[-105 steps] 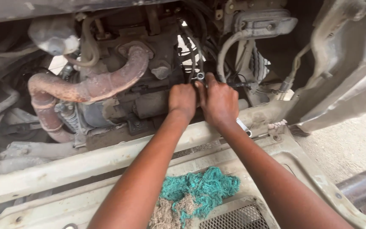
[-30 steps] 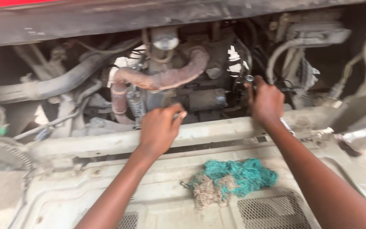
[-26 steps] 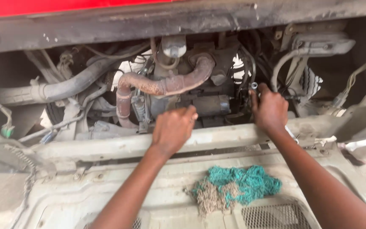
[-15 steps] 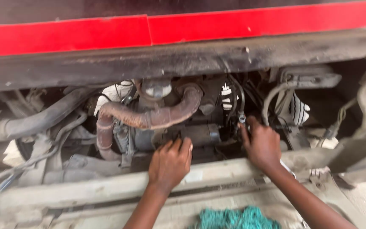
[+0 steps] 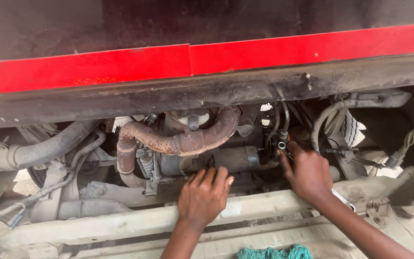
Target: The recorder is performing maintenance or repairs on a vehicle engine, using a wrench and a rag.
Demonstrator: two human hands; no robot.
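Wrench [image 5: 343,199], a slim steel spanner, sits gripped in the right hand [image 5: 309,173], its ring end on a fitting beside the cylindrical starter motor [image 5: 238,158]. Likely rigid, light and greasy, best held mid-shank. Left hand [image 5: 204,195] rests loosely spread, holding nothing, under the rusty pipe [image 5: 183,140].

Both forearms bare, no sleeves, gloves or rings visible.
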